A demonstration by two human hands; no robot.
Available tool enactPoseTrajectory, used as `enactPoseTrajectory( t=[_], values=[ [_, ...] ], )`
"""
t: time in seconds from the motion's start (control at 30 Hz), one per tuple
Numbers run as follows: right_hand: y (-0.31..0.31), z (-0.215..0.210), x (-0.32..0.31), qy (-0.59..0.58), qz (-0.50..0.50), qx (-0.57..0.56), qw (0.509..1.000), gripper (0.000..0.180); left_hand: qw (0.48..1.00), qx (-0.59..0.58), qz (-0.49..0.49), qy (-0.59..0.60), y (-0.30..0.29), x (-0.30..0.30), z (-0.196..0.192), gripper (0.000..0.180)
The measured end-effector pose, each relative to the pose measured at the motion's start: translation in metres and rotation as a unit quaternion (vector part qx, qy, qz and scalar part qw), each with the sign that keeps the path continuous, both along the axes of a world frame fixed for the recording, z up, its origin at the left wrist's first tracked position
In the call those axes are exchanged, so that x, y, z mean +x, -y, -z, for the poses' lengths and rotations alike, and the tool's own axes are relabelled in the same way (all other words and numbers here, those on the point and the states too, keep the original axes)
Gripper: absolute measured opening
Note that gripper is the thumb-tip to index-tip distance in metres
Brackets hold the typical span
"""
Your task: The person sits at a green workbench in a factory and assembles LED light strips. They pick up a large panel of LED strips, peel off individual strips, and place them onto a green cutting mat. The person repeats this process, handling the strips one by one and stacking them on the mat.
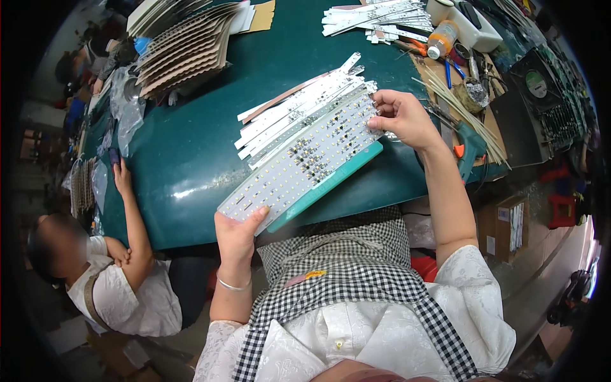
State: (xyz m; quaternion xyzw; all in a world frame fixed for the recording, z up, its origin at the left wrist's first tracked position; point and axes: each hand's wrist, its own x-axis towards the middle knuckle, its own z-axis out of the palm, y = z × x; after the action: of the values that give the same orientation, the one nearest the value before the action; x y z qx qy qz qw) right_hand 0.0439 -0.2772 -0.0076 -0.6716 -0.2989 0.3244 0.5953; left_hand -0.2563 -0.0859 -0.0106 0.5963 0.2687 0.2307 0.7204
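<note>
A wide grey-white LED circuit board panel [280,175], dotted with rows of small LEDs and dark components, slants up to the right in front of me. My left hand [237,237] grips its lower left end, thumb on top. At the upper right end my right hand [407,118] pinches its edge between thumb and fingers. A teal flat plate or tray [337,180] shows along the panel's near edge, mostly hidden beneath it. Just beyond the panel lie several loose white LED strips [280,124], with a brown strip [280,100] among them.
Stacked corrugated cardboard [191,48] stands far left; more LED strips [382,19] lie at the back. On the right are an orange bottle [442,39], pliers [415,48], thin sticks [468,108] and a green glue gun [470,149]. A co-worker [121,280] sits at left.
</note>
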Motion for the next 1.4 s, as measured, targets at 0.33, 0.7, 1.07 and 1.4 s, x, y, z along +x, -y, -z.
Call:
enactPoseTrajectory(
  t=[0.33,0.7,1.07,1.4],
  values=[
    [0.013,-0.004,0.002,0.084,-0.062,-0.045,0.994,0.032,0.994,0.101,-0.014,-0.027,0.008,-0.003,0.007,0.02],
    [0.022,0.029,-0.019,0.368,0.066,0.09,0.923,0.013,0.822,0.562,0.036,0.089,0.015,-0.003,0.02,0.015],
    [0.021,0.019,-0.012,0.027,0.077,0.003,0.997,0.006,0.967,0.146,-0.159,0.136,0.0,-0.006,0.014,0.029],
    [-0.052,0.014,0.059,0.165,0.089,-0.012,0.982,0.011,0.957,0.022,-0.226,0.182,-0.021,-0.01,-0.014,0.036]
  ],
)
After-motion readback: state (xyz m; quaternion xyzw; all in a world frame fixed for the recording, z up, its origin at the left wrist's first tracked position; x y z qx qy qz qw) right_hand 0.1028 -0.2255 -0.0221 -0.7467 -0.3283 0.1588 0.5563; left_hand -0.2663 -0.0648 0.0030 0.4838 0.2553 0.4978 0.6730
